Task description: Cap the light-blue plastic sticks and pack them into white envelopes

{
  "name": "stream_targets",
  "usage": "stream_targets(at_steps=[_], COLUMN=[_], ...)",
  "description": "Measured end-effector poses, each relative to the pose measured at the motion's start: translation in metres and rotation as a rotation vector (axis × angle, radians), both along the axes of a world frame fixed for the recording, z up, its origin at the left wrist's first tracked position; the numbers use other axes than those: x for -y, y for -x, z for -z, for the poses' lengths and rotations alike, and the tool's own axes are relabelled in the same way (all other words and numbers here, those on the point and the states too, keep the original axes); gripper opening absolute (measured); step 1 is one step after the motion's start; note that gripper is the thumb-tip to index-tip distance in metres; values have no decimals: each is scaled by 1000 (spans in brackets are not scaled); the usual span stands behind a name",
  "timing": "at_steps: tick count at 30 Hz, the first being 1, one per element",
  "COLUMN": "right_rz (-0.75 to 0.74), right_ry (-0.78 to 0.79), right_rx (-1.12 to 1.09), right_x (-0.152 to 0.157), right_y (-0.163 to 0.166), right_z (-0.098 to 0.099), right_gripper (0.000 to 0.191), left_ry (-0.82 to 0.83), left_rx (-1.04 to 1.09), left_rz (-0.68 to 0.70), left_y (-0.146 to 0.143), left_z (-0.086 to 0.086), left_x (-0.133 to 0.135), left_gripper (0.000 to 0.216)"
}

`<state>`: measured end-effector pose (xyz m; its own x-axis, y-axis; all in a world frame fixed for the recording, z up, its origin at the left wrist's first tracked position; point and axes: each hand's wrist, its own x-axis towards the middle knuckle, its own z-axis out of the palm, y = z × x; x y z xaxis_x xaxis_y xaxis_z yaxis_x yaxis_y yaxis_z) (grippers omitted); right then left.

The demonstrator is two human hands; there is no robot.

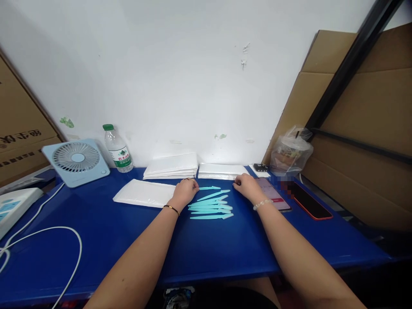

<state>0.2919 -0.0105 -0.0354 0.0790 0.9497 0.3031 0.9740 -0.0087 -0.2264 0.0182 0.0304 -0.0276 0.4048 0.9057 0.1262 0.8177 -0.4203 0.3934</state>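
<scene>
Several teal eyebrow razors [210, 207] lie roughly side by side on the blue table, their blade ends pointing right. My left hand [187, 191] pinches the handle end of the farthest eyebrow razor [210, 188]. Across from it, my right hand [247, 187] has its fingers curled together just beyond the razors' blade ends; whatever might be between them is hidden. A white flat packet [141, 192] rests left of my left hand, partly behind it. Close behind my right hand is another stack of white packets [222, 171].
More white packets [172, 165] are piled against the wall. A blue fan [77, 161], a water bottle [119, 150] and a white cable [79, 240] occupy the left. To the right are a phone [273, 195], an orange-edged phone [309, 201] and a bagged cup [291, 152].
</scene>
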Motion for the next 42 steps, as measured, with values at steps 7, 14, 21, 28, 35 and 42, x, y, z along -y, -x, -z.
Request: stream_targets(at_steps=[7, 14, 21, 28, 35, 42], right_rz=[-1, -297, -405, -465, -514, -571], right_ry=[-4, 26, 76, 110, 248, 283], right_rx=[-10, -339, -467, -491, -304, -5], right_x=[1, 1, -1, -1, 22, 77], right_y=[5, 10, 11, 27, 33, 65], right_z=[-3, 5, 11, 10, -14, -34], right_gripper=[24, 20, 21, 20, 59, 53], left_ry=[-20, -4, -16, -12, 24, -8], left_rx=[-27, -36, -22, 1, -46, -278], left_rz=[-1, -4, 4, 58, 203, 386], left_y=[0, 0, 1, -4, -3, -8], left_z=[1, -1, 0, 0, -7, -22], left_x=[0, 0, 0, 2, 15, 62], left_gripper=[10, 11, 10, 10, 62, 57])
